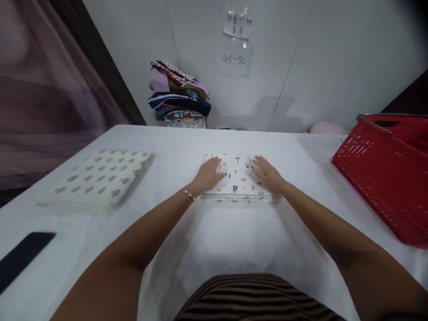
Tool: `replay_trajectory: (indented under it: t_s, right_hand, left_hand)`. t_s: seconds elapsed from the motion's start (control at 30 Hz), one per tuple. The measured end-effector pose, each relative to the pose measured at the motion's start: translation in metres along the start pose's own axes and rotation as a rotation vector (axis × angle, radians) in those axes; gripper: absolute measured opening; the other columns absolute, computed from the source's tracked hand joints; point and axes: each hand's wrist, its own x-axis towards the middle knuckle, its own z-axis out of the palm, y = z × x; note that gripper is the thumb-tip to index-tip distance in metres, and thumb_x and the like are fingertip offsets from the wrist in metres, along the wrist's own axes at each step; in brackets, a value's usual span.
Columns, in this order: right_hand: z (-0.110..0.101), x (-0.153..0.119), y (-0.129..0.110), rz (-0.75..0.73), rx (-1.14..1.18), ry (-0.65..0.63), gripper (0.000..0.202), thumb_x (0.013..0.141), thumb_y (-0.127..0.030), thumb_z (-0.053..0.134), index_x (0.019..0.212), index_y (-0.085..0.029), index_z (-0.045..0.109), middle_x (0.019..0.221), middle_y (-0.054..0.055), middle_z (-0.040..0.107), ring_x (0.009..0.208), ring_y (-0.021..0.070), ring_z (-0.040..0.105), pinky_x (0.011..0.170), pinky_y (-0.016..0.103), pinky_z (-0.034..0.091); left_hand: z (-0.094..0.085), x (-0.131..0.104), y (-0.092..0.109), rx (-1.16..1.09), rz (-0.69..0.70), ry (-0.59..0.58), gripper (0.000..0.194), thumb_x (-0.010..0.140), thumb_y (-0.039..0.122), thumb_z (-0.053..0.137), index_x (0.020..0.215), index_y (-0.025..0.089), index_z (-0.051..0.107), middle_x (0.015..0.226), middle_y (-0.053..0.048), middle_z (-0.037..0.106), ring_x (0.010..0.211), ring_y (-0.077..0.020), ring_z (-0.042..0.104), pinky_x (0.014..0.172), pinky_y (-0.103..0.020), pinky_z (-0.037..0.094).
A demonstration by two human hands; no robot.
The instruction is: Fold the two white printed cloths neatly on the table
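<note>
A folded white cloth [239, 178] with small dark and green prints lies flat in the middle of the white table, its layers showing along the near edge. On its left side rests my left hand [210, 175], fingers spread, a bracelet at the wrist. My right hand [267, 174] is at the cloth's right side, also with fingers apart and a little blurred. Neither hand grips the cloth. Farther left lies another folded cloth [103, 176], cream with grey, green and yellow prints, which no hand touches.
A red basket [388, 174] with a metal handle stands at the table's right. A dark flat object [25, 256] lies at the left front edge. Behind the white table [177, 142] are stacked folded fabrics [180, 96] and a wall with paper signs [236, 58].
</note>
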Motion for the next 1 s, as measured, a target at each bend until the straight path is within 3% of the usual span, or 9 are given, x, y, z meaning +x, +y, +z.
replay_trajectory:
  t_s: [0.13, 0.27, 0.43, 0.63, 1.0]
  right_hand:
    - [0.007, -0.036, -0.030, -0.210, -0.071, -0.294, 0.056, 0.094, -0.053, 0.028, 0.143, -0.025, 0.035, 0.153, 0.002, 0.022, 0.141, 0.0222, 0.014, 0.115, 0.045, 0.011]
    - [0.007, -0.041, -0.042, -0.186, -0.133, -0.361, 0.055, 0.096, -0.052, 0.025, 0.143, -0.026, 0.034, 0.153, 0.003, 0.019, 0.142, 0.0219, 0.012, 0.114, 0.048, 0.008]
    - [0.003, -0.046, -0.056, -0.201, -0.145, -0.288, 0.053, 0.097, -0.048, 0.023, 0.143, -0.025, 0.035, 0.152, 0.003, 0.022, 0.141, 0.0213, 0.013, 0.114, 0.048, 0.011]
    - [0.014, -0.065, -0.064, -0.255, -0.221, -0.274, 0.050, 0.097, -0.042, 0.028, 0.143, -0.024, 0.035, 0.150, 0.005, 0.027, 0.140, 0.0212, 0.020, 0.113, 0.047, 0.016]
    - [0.028, -0.072, -0.066, -0.275, -0.199, -0.180, 0.047, 0.096, -0.022, 0.026, 0.140, -0.022, 0.040, 0.146, 0.005, 0.036, 0.137, 0.0204, 0.027, 0.112, 0.046, 0.020]
  left_hand:
    - [0.018, -0.036, 0.011, 0.122, 0.126, -0.096, 0.056, 0.092, 0.051, 0.034, 0.140, 0.023, 0.036, 0.151, -0.007, 0.028, 0.139, -0.0251, 0.022, 0.114, -0.047, 0.012]
    - [0.025, -0.043, 0.010, 0.158, 0.114, -0.087, 0.054, 0.094, 0.050, 0.029, 0.140, 0.024, 0.038, 0.150, -0.006, 0.031, 0.140, -0.0233, 0.021, 0.115, -0.047, 0.011]
    - [0.015, -0.055, 0.016, 0.153, 0.126, -0.063, 0.055, 0.093, 0.052, 0.031, 0.140, 0.024, 0.037, 0.151, -0.006, 0.028, 0.140, -0.0235, 0.019, 0.115, -0.049, 0.012]
    - [0.020, -0.080, 0.021, 0.209, 0.224, -0.036, 0.048, 0.093, 0.044, 0.038, 0.139, 0.028, 0.040, 0.147, -0.004, 0.036, 0.138, -0.0223, 0.026, 0.115, -0.047, 0.012]
    - [0.028, -0.082, 0.025, 0.157, 0.230, 0.004, 0.038, 0.096, 0.024, 0.030, 0.125, 0.023, 0.055, 0.135, -0.003, 0.052, 0.130, -0.0172, 0.040, 0.112, -0.042, 0.024]
